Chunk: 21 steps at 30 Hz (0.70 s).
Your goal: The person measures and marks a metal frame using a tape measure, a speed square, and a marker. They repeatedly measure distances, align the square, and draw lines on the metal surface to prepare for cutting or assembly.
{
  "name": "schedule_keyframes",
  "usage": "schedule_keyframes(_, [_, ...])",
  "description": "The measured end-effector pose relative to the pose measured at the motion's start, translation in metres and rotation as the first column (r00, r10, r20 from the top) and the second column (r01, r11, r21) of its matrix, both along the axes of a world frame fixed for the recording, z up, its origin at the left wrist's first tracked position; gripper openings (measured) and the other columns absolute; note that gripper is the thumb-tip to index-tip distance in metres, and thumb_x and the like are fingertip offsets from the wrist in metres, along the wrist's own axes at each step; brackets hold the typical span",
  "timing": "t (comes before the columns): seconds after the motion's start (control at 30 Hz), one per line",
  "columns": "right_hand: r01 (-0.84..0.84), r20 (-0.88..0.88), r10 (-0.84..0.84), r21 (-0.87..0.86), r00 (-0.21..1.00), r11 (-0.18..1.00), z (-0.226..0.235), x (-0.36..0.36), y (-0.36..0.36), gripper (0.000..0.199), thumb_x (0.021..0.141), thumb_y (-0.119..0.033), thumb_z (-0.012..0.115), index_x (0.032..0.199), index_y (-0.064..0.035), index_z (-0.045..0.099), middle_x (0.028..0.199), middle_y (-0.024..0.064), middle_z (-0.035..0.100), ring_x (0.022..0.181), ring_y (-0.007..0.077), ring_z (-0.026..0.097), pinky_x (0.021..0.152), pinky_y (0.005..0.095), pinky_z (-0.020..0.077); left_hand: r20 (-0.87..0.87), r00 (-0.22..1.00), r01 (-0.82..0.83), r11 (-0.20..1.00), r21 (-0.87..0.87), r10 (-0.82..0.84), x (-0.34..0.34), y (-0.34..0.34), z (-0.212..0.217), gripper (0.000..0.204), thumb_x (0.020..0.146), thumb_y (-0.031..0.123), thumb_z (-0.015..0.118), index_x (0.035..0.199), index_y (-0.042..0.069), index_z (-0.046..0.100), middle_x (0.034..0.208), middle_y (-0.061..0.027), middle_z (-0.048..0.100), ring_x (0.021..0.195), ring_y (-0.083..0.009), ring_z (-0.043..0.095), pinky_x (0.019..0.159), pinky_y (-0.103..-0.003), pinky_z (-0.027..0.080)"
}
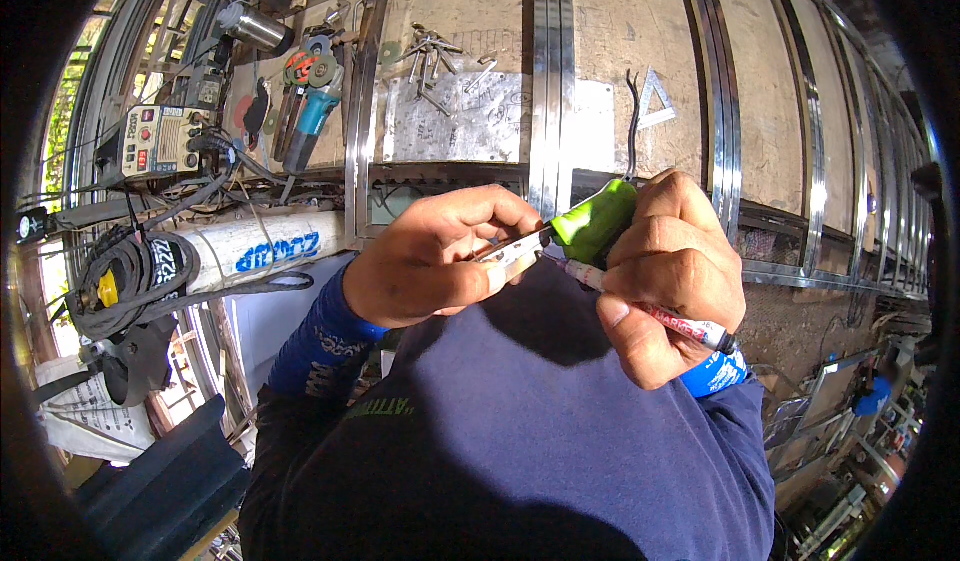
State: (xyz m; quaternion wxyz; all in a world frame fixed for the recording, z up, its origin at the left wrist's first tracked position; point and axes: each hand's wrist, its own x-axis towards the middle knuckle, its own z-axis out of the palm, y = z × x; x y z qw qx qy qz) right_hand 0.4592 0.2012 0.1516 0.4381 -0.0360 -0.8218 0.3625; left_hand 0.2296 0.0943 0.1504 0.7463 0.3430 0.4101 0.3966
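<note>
My left hand (pixel 440 261) is closed, pinching a short, narrow silvery strip (pixel 515 248) between thumb and fingers. The strip's far end meets a lime-green and black tape measure (pixel 597 223); whether it is the tape's blade or a separate piece I cannot tell. My right hand (pixel 675 271) is wrapped round the tape measure, whose black strap (pixel 633 126) trails away over the bench. A white marker pen (pixel 683 323) with red print lies across the same hand under the fingers. Its tip end points toward my left hand, and its dark end sticks out below the palm.
Shiny metal bars (pixel 552 91) cross the wooden bench (pixel 630 21). On it lie a metal sheet (pixel 460 126), several short metal pieces (pixel 430 56), a white set square (pixel 657 101) and a blue angle grinder (pixel 315 116). At left are a welding machine (pixel 160 141) and coiled cables (pixel 135 281).
</note>
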Motion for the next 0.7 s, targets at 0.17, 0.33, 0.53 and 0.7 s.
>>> schedule_keyframes(0.17, [0.01,-0.007,-0.01,0.002,1.0,1.0,-0.0007,-0.0017,-0.0005,0.014,0.071,-0.01,0.069,0.08,-0.0045,0.06,0.071,0.0099,0.061,0.066,0.0247,0.05,0.062,0.0404,0.0407,-0.035,0.999,-0.003,0.999,-0.034,0.002,0.001,-0.0011,0.0006,0.024,0.088,-0.003,0.059,0.112,-0.008,0.063,0.117,-0.0092,0.059,0.1,-0.0101,0.058,0.084,-0.023,0.046])
schedule_keyframes(0.33, [0.014,-0.01,-0.014,0.007,1.0,1.0,-0.0012,-0.0013,0.0009,0.013,0.071,-0.01,0.069,0.079,-0.0043,0.061,0.07,0.0097,0.061,0.065,0.0244,0.05,0.061,0.0398,0.041,-0.007,0.999,-0.031,0.999,0.043,0.032,0.0024,-0.0008,-0.0055,0.023,0.087,-0.005,0.058,0.109,-0.009,0.063,0.121,-0.012,0.059,0.103,-0.0124,0.059,0.088,-0.024,0.046])
schedule_keyframes(0.53, [0.025,-0.012,-0.025,0.0,1.0,1.0,-0.0018,-0.0011,0.0004,0.013,0.072,-0.011,0.069,0.079,-0.0043,0.061,0.07,0.0097,0.061,0.065,0.0243,0.05,0.061,0.0399,0.0407,0.004,0.999,-0.042,0.998,0.04,0.042,0.0009,-0.0012,-0.0075,0.014,0.085,-0.005,0.059,0.098,-0.006,0.063,0.125,-0.0155,0.058,0.106,-0.0151,0.06,0.09,-0.025,0.047])
schedule_keyframes(0.7, [-0.044,-0.022,0.043,-0.04,0.999,0.998,-0.0011,0.0019,0.003,0.013,0.073,-0.012,0.068,0.08,-0.004,0.06,0.07,0.0098,0.06,0.065,0.0243,0.049,0.061,0.0407,0.0399,0.006,0.999,-0.049,0.999,0.016,0.049,0.0022,-0.001,-0.0067,0.007,0.084,-0.005,0.06,0.091,-0.004,0.062,0.126,-0.0167,0.058,0.106,-0.0161,0.06,0.089,-0.026,0.048])
